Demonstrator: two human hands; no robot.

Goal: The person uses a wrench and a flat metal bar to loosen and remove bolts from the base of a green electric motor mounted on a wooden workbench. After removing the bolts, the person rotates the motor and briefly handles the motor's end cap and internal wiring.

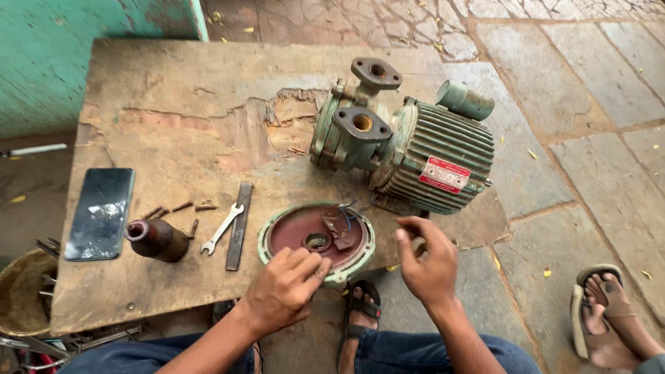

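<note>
A green, ribbed water pump motor [415,142] lies on a worn wooden board [173,104]. In front of it sits a round end cover [305,232], red inside with a green rim, a bearing seat and thin wires. My left hand [284,287] rests on the near edge of this cover, fingers curled against the rim. My right hand [428,260] hovers just to the right of the cover, near the motor's foot, fingers bent and holding nothing that I can see.
On the board's left lie a dark phone [100,212], a brown cylindrical part [158,239], several rusty bolts [181,207], a small open-ended spanner [222,229] and a flat metal file [240,226]. A basket of tools [24,291] stands lower left. Another person's sandalled feet [609,312] are at lower right.
</note>
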